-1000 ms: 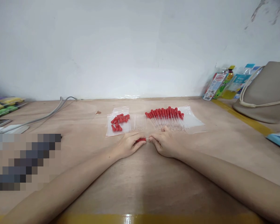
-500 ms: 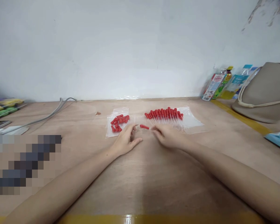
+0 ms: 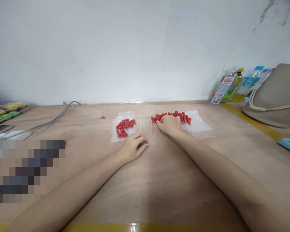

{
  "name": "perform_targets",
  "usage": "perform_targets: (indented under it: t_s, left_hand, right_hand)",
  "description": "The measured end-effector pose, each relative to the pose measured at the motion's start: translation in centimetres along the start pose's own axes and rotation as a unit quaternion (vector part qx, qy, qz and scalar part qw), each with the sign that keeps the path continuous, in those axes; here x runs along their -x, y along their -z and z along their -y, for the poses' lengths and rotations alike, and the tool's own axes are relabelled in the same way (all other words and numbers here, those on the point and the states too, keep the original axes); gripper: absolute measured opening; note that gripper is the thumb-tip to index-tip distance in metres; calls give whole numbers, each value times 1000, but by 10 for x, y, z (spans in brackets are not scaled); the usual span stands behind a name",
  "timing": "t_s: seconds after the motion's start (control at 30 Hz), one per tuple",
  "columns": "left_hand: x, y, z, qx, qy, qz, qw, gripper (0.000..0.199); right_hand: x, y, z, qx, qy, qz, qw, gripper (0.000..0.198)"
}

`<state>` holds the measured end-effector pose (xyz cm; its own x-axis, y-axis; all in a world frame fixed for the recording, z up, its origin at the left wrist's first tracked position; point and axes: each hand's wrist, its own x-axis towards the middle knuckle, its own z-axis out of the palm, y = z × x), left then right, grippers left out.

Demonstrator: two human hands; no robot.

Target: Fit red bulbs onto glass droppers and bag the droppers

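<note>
- Droppers point(image 3: 183, 117), red-bulbed, rowed toward worktop's point(image 3: 145, 193) far edge.
- Right hand point(image 3: 170, 124) over them, fingers curled; hold hidden, cannot tell.
- Left hand point(image 3: 134, 147): fingers loosely parted, nothing visibly held.
- Risk: brushing hand could roll droppers askew.

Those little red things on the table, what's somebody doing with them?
A person's right hand is over a row of red-capped clear tubes; its grip is mostly hidden. The left hand is loosely open, with nothing visible in it. To the left, loose red caps lie on a plastic bag beside uncapped clear tubes.
</note>
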<state>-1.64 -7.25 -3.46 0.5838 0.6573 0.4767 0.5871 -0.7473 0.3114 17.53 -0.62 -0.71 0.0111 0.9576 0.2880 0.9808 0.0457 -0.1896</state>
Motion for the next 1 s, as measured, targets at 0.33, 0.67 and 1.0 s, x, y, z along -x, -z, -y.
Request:
perform_targets:
  t_s: [0.33, 0.67, 1.0]
  left_hand:
    - [0, 0, 0, -5, -4, 4, 1000, 11]
    - [-1, 0, 0, -12, -8, -3, 1000, 12]
    - [-1, 6, 1, -172, 46, -64, 982, 13]
  right_hand:
    - [-2, -4, 5, -1, -19, 44, 999, 42]
    - [5, -9, 21, -4, 42, 19, 999, 30]
    - [-4, -1, 43, 0, -5, 95, 995, 18]
